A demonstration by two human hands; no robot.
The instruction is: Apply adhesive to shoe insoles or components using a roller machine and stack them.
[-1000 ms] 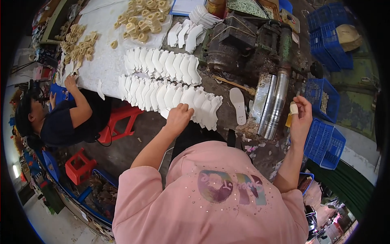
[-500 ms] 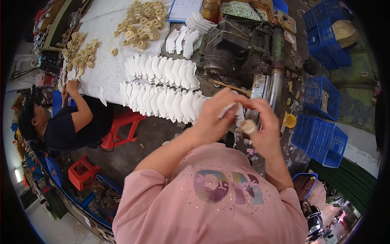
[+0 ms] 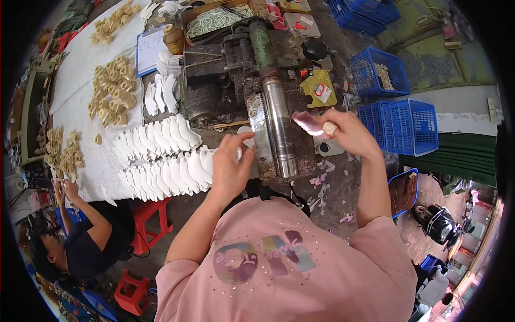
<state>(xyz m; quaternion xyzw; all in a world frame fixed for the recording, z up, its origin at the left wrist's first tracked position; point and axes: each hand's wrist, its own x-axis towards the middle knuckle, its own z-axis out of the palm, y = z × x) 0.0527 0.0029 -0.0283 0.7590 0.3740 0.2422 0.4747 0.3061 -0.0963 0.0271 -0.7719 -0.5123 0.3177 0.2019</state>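
From my end of the feed, I see the right hand (image 3: pixel 351 133) closed in a pinch on a shiny pink piece (image 3: pixel 307 121), its jagged-looking edge towards the metal cylinder (image 3: pixel 280 126) at the bench's (image 3: pixel 75 102) right end. A tan wrap (image 3: pixel 330 128) covers one digit. The left hand (image 3: pixel 233 167) is half curled, thumb and fingers parted, just left of the metal plate (image 3: pixel 261 129); a bit of white shows between them, but I can't tell whether it is gripped. Just beyond its fingertips lies a flat white piece (image 3: pixel 245 130), partly hidden.

Along the bench's near edge, the near row (image 3: pixel 166 176) of curved white pieces runs up to the left hand, with the far row (image 3: pixel 158 139) behind it. I judge that a leftward sweep of that wrist could topple the row's end over the edge. The pink piece is held only at one end, so a knock against the cylinder could twist it loose. I can't tell if the cylinder turns; if it does, fingertips straying close could get caught.
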